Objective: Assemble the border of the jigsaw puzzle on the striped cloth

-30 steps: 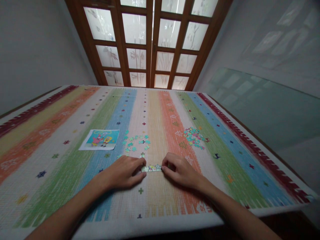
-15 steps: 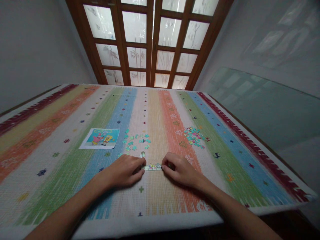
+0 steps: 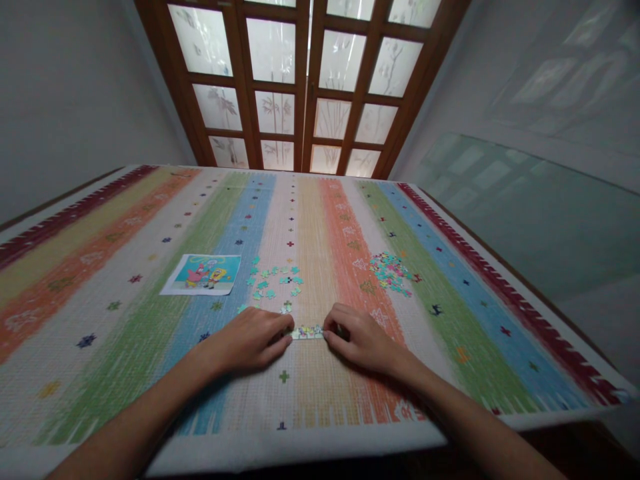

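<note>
A short strip of joined jigsaw puzzle pieces (image 3: 308, 332) lies flat on the tablecloth, between my two hands. My left hand (image 3: 260, 339) pinches its left end with thumb and fingers, which cover that end. At the right end, my right hand (image 3: 353, 335) grips it the same way. Just beyond my left hand, several loose teal puzzle pieces (image 3: 271, 293) are spread out. A heap of mixed puzzle pieces (image 3: 391, 272) sits farther off to the right.
A printed cartoon picture (image 3: 203, 274) rests on the striped tablecloth (image 3: 320, 393), left of the loose pieces. Behind the table stands a wooden door with glass panes (image 3: 273, 53). A pale glass panel (image 3: 525, 213) leans along the right wall.
Both hands keep hold of the strip's ends and have hardly moved. The left fingers cover slightly more of the strip than before. The camera view has shifted slightly.
</note>
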A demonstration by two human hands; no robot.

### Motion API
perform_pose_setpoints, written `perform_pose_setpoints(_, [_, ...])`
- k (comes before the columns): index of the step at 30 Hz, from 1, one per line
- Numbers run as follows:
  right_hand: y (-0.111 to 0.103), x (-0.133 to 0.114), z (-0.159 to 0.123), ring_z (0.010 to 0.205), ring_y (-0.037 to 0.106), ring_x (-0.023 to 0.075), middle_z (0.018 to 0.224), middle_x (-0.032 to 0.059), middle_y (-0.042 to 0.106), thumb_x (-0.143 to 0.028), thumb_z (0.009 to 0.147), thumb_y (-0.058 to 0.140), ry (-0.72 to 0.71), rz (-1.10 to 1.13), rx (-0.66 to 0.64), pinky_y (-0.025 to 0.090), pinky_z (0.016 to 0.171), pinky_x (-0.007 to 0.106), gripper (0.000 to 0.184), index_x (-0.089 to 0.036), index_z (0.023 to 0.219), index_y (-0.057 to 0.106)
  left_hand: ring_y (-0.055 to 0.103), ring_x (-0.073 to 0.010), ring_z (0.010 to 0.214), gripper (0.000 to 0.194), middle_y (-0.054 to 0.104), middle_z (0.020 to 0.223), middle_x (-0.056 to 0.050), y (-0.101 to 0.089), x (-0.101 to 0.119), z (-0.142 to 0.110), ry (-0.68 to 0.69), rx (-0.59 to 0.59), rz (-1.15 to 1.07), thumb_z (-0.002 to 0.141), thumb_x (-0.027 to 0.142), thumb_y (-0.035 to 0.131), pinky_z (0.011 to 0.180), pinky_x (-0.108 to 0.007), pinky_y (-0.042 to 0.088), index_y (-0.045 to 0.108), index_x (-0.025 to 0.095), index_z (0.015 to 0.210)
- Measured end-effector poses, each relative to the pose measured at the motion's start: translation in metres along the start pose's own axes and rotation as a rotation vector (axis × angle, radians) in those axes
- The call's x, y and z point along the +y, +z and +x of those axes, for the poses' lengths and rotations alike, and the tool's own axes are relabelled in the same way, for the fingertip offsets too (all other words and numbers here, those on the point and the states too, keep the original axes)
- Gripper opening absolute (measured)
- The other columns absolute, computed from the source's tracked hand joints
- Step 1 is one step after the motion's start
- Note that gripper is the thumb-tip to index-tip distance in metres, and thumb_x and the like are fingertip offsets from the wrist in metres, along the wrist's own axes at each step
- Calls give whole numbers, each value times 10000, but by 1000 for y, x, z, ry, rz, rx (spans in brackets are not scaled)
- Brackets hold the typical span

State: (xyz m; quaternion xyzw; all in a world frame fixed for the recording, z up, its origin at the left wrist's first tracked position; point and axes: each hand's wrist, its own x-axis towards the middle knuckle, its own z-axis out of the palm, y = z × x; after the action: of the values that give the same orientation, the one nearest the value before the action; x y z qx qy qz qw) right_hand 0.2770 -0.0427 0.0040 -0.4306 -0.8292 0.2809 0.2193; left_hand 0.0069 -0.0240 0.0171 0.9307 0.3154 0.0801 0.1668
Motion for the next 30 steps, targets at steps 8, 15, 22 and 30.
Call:
perform_pose_setpoints(8, [-11,8,2,688,547,171,759,34,618,-196,896,586,67,-24,101,381,641,306,81,-200,819,611,608,-175,648,153,689,777,-32,2,0,2,30,6,45,991,249,472,579,-292,376,576,214,885])
perform_pose_setpoints(15, [-49,31,3,651,561,168,718,35,652,-224,857,641,130,-91,3,383,625,315,62,-206,800,659,596,-183,605,159,666,728,-24,4,0,3,85,-5,126,992,239,426,560,-317,371,551,210,899])
perform_pose_setpoints(22, [-52,31,-2,627,542,145,714,13,627,-369,861,701,45,-74,-138,369,601,289,216,-168,937,711,623,-190,618,147,677,741,-20,4,-1,2,82,-15,167,988,248,430,565,-327,388,559,208,929])
perform_pose_setpoints(30, [-49,29,-3,672,535,154,754,18,634,-299,808,715,14,-147,-192,356,626,282,191,-166,945,704,626,-194,622,157,672,743,-21,3,-2,2,89,-35,176,992,260,424,568,-331,399,559,204,934])
